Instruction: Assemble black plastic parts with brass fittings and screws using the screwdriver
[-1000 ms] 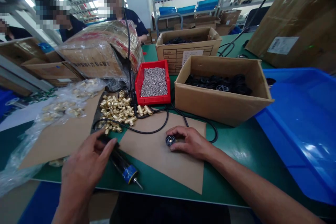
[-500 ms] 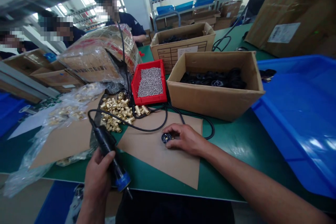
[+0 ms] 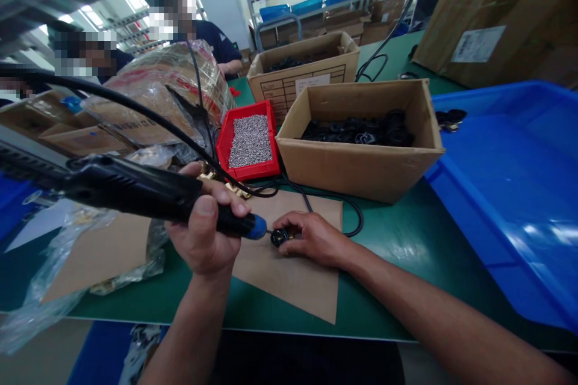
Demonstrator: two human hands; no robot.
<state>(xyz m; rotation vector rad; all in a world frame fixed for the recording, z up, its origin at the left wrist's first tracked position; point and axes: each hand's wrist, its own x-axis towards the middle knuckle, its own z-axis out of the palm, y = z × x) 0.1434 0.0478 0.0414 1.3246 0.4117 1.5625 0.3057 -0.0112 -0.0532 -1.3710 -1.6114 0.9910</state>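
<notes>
My left hand is wrapped round a black electric screwdriver with a blue collar, held nearly level. Its bit points right and meets a small round black part; whether it sits in a screw there I cannot tell. Thumb and fingers of my right hand pinch that round part, which has a bit of brass on its right side. Both are over a brown cardboard sheet. Behind the screwdriver, brass fittings are mostly hidden.
A red bin of small metal pieces stands behind the hands. Right of it is a cardboard box of black parts, then a large blue tray. A black cable arches across the left. Co-workers sit beyond the boxes.
My left hand has raised the screwdriver and swung it from pointing down to level, bringing its bit to the round part. My right hand keeps its hold almost in place.
</notes>
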